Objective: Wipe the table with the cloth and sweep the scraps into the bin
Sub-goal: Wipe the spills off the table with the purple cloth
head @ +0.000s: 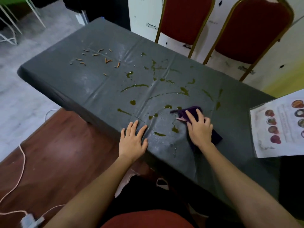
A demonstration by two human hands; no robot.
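A table (pixel 65 83) under a dark grey plastic cover runs from the near right to the far left. Greenish-yellow smears (pixel 134 86) and droplets lie across its middle and near part. Several orange scraps (pixel 108 60) are scattered toward the far left end. My right hand (pixel 199 129) presses flat on a dark purple cloth (pixel 191 111) near the front edge, with cloth showing beyond the fingers and behind the wrist. My left hand (pixel 133 140) rests flat on the cover at the front edge, fingers spread, holding nothing. No bin is in view.
A printed sheet with round pictures (pixel 279 125) lies at the table's right end. Two red chairs with gold frames (pixel 185 18) (pixel 251 30) stand behind the table against a white wall. A cable and a plug block (pixel 30 220) lie on the wooden floor at the left.
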